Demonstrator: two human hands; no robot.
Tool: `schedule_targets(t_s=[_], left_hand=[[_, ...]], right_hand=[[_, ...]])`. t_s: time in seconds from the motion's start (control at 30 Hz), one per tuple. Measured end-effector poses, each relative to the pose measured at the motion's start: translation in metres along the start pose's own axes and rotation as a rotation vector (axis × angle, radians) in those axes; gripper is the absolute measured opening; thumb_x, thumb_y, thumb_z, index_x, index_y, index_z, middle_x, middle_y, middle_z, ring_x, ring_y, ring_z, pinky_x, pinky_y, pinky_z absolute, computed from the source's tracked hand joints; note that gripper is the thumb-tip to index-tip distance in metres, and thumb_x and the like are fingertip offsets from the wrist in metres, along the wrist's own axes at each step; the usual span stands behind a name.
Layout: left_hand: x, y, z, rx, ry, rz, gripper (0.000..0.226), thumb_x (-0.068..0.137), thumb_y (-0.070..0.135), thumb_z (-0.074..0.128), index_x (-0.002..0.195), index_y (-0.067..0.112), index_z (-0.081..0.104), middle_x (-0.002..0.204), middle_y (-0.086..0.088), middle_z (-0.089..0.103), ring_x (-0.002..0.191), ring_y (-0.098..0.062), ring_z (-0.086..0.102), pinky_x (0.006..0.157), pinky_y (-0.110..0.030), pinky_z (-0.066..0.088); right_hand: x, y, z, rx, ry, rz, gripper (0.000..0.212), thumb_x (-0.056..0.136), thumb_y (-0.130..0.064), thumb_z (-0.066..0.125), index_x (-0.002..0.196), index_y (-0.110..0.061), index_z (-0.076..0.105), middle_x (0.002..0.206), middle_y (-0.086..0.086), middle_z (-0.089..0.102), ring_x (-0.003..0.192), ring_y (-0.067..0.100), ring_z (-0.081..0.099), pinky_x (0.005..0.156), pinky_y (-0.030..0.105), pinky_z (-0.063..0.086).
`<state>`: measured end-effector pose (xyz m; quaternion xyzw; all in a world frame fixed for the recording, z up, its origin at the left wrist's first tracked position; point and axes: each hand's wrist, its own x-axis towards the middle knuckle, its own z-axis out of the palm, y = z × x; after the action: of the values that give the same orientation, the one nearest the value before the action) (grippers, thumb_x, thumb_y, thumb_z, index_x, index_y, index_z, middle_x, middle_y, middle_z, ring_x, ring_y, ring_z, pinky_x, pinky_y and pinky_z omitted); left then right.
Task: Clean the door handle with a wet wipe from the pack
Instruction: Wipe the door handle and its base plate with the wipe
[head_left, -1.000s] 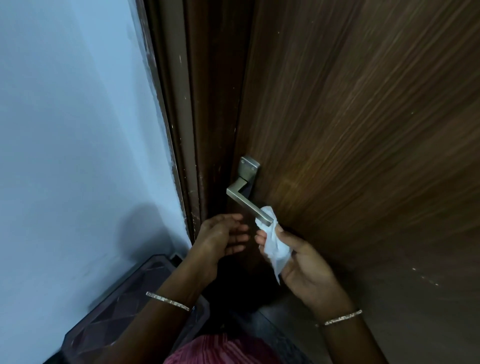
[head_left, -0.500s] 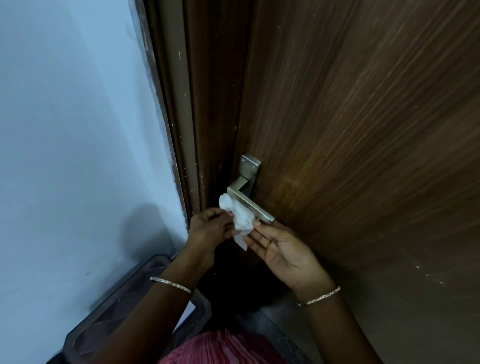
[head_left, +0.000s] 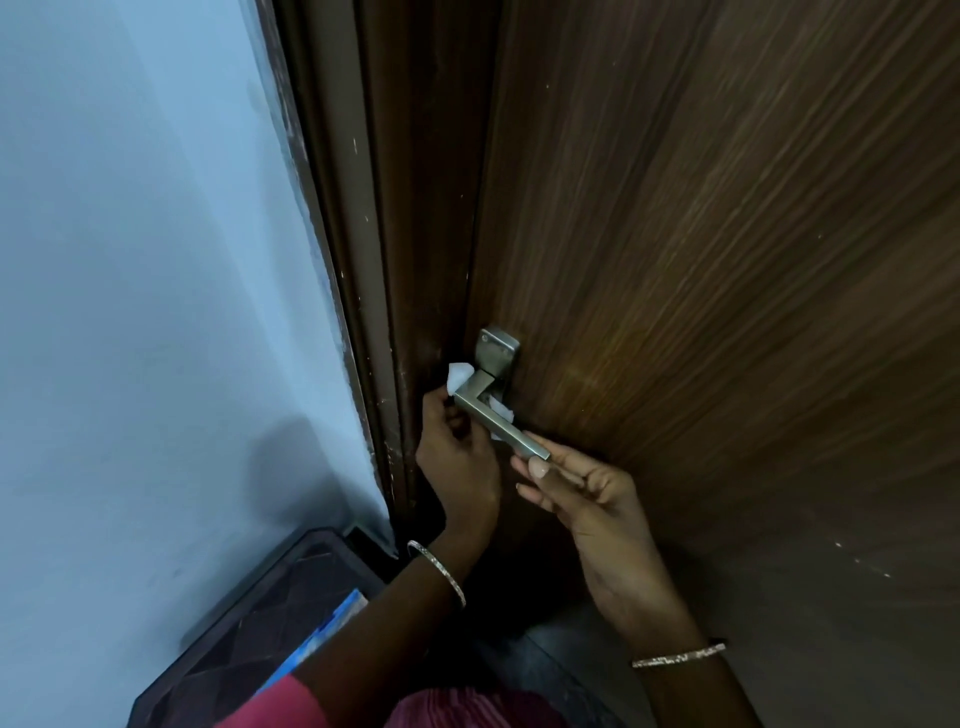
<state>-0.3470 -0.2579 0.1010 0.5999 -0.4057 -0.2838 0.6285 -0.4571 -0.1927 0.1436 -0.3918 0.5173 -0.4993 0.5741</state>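
A brushed-metal lever door handle (head_left: 500, 422) sticks out of the dark wooden door (head_left: 701, 270), with its square plate above. A white wet wipe (head_left: 460, 375) is pressed behind the handle's bend; more of it shows under the lever. My left hand (head_left: 457, 457) is closed on the wipe, just below and left of the lever. My right hand (head_left: 582, 493) pinches the lever's free end from below with its fingertips. A blue and white pack (head_left: 324, 642) lies low on the left, partly hidden by my left arm.
A pale blue wall (head_left: 156, 312) fills the left side. The brown door frame (head_left: 374, 260) runs between wall and door. A dark quilted box or seat (head_left: 244, 623) stands on the floor under my left arm.
The wipe passed from my right hand to my left, then moved up along the lever to its bend. My right hand let go of the wipe and took the lever's tip.
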Motion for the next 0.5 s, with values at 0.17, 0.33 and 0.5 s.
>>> schedule_targets(t_s=[0.17, 0.33, 0.5], left_hand=[[0.000, -0.014, 0.007, 0.142, 0.017, -0.127, 0.008, 0.092, 0.004, 0.057, 0.095, 0.007, 0.064, 0.087, -0.005, 0.072, 0.080, -0.020, 0.069, 0.071, -0.030, 0.051], [0.009, -0.012, 0.011, 0.066, 0.028, -0.295, 0.013, 0.092, 0.005, 0.059, 0.098, 0.003, 0.071, 0.092, -0.010, 0.075, 0.086, -0.027, 0.071, 0.081, -0.040, 0.057], [0.013, 0.001, 0.002, 0.036, 0.043, -0.174, 0.023, 0.091, 0.001, 0.059, 0.109, 0.006, 0.072, 0.100, -0.006, 0.075, 0.092, -0.019, 0.070, 0.087, -0.040, 0.057]], right_hand=[[0.001, -0.002, -0.001, -0.012, 0.000, -0.005, 0.032, 0.094, -0.010, 0.063, 0.126, -0.008, 0.067, 0.120, 0.001, 0.075, 0.114, 0.015, 0.069, 0.092, 0.027, 0.058], [0.000, 0.001, 0.001, 0.015, 0.023, 0.011, 0.032, 0.094, -0.009, 0.063, 0.125, -0.009, 0.067, 0.119, 0.002, 0.075, 0.112, 0.016, 0.071, 0.089, 0.028, 0.059], [0.000, 0.002, 0.002, 0.042, 0.040, 0.013, 0.032, 0.092, -0.010, 0.064, 0.124, -0.008, 0.068, 0.117, 0.003, 0.075, 0.109, 0.018, 0.072, 0.087, 0.029, 0.060]])
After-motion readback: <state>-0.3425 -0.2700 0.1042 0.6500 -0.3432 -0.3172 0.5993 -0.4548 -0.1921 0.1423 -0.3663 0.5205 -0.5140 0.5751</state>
